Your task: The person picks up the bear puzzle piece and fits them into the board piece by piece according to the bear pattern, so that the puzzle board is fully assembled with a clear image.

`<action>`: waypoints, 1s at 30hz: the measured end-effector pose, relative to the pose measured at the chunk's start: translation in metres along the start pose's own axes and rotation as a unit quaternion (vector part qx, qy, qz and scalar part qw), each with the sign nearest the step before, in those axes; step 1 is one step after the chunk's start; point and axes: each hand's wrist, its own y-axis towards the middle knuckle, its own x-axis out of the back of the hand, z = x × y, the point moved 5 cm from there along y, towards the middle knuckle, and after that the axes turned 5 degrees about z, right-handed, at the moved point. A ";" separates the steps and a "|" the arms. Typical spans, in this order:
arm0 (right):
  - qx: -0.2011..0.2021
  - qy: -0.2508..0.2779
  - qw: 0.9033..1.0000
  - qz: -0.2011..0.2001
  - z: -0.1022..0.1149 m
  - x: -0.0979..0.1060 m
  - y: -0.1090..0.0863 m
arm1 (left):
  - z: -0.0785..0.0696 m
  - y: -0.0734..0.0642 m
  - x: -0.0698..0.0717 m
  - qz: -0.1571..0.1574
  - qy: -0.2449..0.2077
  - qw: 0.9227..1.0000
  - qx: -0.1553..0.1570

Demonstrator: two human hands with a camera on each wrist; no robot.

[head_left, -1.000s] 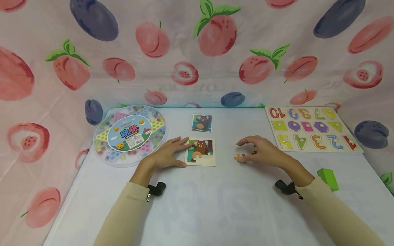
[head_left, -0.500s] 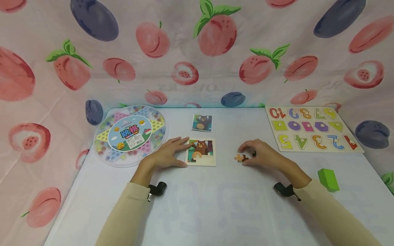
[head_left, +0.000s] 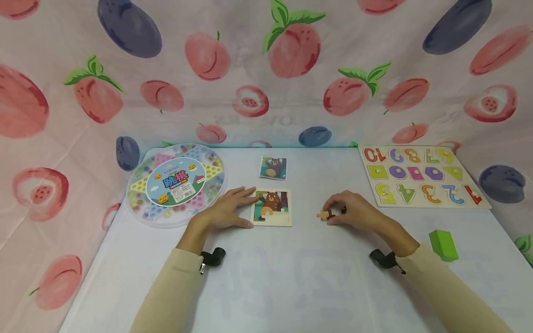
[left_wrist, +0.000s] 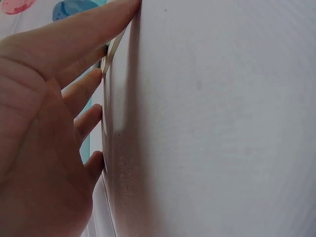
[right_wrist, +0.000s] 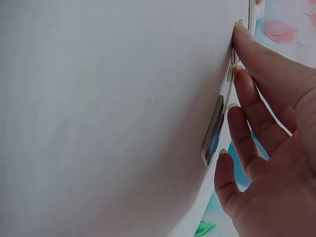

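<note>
A small wooden bear puzzle board [head_left: 285, 219] lies on the white table, its lower right part bare wood. My left hand [head_left: 226, 209] rests at the board's left edge with fingers spread, thumb by the lower corner and a fingertip at the upper side. To the right, my right hand [head_left: 355, 211] pinches an orange-and-brown puzzle piece [head_left: 325, 215] between thumb and fingers, low over the table. Another puzzle piece [right_wrist: 213, 132] lies beneath that hand's other fingers, mostly hidden in the head view.
Behind the board lies a bear picture card [head_left: 273, 167]. A round Chinese checkers set [head_left: 176, 185] sits at the left. A number-and-shape board [head_left: 424, 175] occupies the back right, with a green block [head_left: 443, 245] nearer the right sleeve. Fruit-print cloth [head_left: 266, 69] hangs behind.
My right hand's thumb and fingers have closed in on the orange-and-brown puzzle piece, which now sits slightly turned. The left hand and puzzle board stay in place.
</note>
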 end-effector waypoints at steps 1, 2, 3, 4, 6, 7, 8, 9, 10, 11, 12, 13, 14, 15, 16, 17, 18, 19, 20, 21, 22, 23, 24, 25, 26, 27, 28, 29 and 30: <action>0.001 -0.003 1.000 0.000 0.000 0.000 0.000 | 0.000 0.000 0.000 0.000 -0.001 1.000 0.001; 0.002 -0.004 1.000 0.000 0.001 0.000 0.000 | 0.001 0.000 0.000 0.001 -0.002 1.000 0.002; 0.004 -0.005 1.000 0.000 0.001 0.000 0.001 | 0.001 0.000 0.000 0.000 -0.002 1.000 0.002; 0.006 -0.006 1.000 0.001 0.001 0.000 0.001 | 0.002 0.000 0.000 0.000 -0.003 1.000 0.003; 0.008 -0.008 1.000 0.002 0.002 0.000 0.001 | 0.002 0.000 0.000 0.001 -0.004 1.000 0.003; 0.010 -0.008 1.000 0.003 0.003 0.000 0.001 | 0.002 0.000 0.000 0.001 -0.002 1.000 0.003; 0.012 -0.008 1.000 0.003 0.002 0.000 0.001 | 0.003 0.000 0.000 0.000 -0.001 1.000 0.002; 0.013 -0.009 1.000 0.004 0.002 0.000 0.001 | 0.003 0.000 -0.001 0.000 0.000 1.000 0.001; 0.012 -0.009 1.000 0.003 0.002 0.000 0.001 | 0.003 0.000 -0.001 0.001 0.000 1.000 0.000; 0.013 -0.009 1.000 0.003 0.002 0.000 0.000 | 0.003 0.001 -0.002 0.001 0.000 1.000 -0.001; 0.013 -0.007 1.000 0.002 0.002 0.000 0.000 | 0.003 0.001 -0.002 0.002 0.000 1.000 -0.001; 0.012 -0.006 1.000 0.002 0.002 0.000 0.000 | 0.004 0.001 -0.003 0.003 0.000 1.000 -0.001; 0.011 -0.005 1.000 0.002 0.002 0.000 -0.001 | 0.004 0.001 -0.003 0.003 -0.001 1.000 -0.001; 0.010 -0.004 1.000 0.001 0.003 0.000 -0.001 | 0.003 0.001 -0.003 0.004 -0.001 1.000 0.000; 0.007 -0.002 1.000 0.000 0.003 0.001 -0.002 | 0.003 0.001 -0.003 0.004 -0.001 1.000 0.001; 0.005 -0.001 1.000 -0.002 0.003 0.001 -0.002 | 0.003 0.001 -0.004 0.004 -0.001 1.000 0.002; 0.005 0.000 1.000 -0.003 0.004 0.001 -0.002 | 0.003 0.000 -0.004 0.004 0.000 1.000 0.002; 0.002 0.002 1.000 -0.004 0.005 0.002 -0.002 | 0.003 0.000 -0.004 0.003 0.000 1.000 0.003; 0.002 0.005 1.000 -0.004 0.006 0.003 -0.002 | 0.003 0.000 -0.004 0.002 0.000 1.000 0.003; -0.002 0.008 1.000 -0.006 0.007 0.004 -0.002 | 0.003 0.000 -0.003 0.001 0.000 1.000 0.003; -0.004 0.013 1.000 -0.007 0.007 0.005 -0.002 | 0.003 0.000 -0.003 0.000 0.000 1.000 0.003; -0.004 0.017 1.000 -0.008 0.008 0.005 -0.002 | 0.003 0.000 -0.003 0.000 -0.001 1.000 0.002; -0.003 0.023 1.000 -0.008 0.009 0.006 -0.001 | 0.003 0.000 -0.002 -0.001 -0.001 1.000 0.002; -0.004 0.028 1.000 -0.008 0.010 0.007 -0.001 | 0.003 -0.001 -0.002 -0.001 -0.002 1.000 0.002; -0.003 0.033 0.999 -0.010 0.010 0.007 0.000 | 0.003 0.000 -0.002 -0.001 -0.002 1.000 0.002; -0.001 0.039 0.999 -0.012 0.010 0.008 0.001 | 0.003 0.000 -0.002 0.000 -0.001 1.000 0.002; 0.003 0.045 0.999 -0.013 0.011 0.008 0.002 | 0.003 0.000 -0.001 0.000 0.000 1.000 0.002; 0.005 0.051 0.999 -0.015 0.011 0.008 0.003 | 0.003 0.000 -0.001 0.000 0.000 1.000 0.002; 0.008 0.055 0.998 -0.018 0.011 0.008 0.004 | 0.003 0.000 0.000 0.001 0.000 1.000 0.001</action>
